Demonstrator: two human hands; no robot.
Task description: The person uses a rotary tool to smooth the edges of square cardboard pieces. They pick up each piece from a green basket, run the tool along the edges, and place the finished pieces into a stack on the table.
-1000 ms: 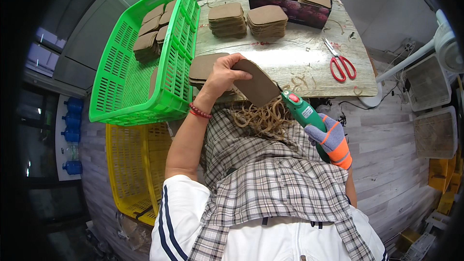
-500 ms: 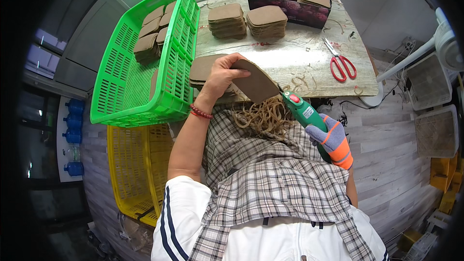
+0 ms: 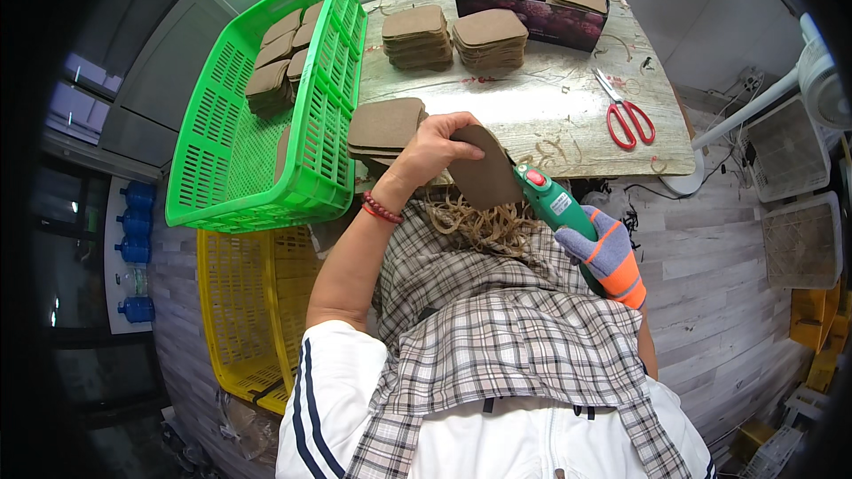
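Observation:
Between the thumb and fingers of my left hand (image 3: 432, 153) is a brown rounded pad (image 3: 490, 176), tilted over the table's near edge. My right hand (image 3: 609, 255), in a grey and orange glove, is wrapped round a green electric cutter (image 3: 552, 200) with a red button. The cutter's tip meets the pad's right edge; the blade itself is too small to make out. Curly brown trimmings (image 3: 479, 226) lie in my lap beneath the pad. Beside my left wrist, a stack of brown pads (image 3: 386, 122) sits at the table's near left.
A green crate (image 3: 328, 164) with pad stacks stands at the left, above a yellow crate (image 3: 235, 302). Two pad stacks (image 3: 415, 31) and a dark box (image 3: 568, 27) of pads are farther back. Red-handled scissors (image 3: 628, 120) lie on the table (image 3: 550, 98). A white fan (image 3: 816, 80) stands right.
My left hand has shifted right and slightly down, turning the pad more upright against the cutter. The cutter has moved slightly left. More of the near left stack shows.

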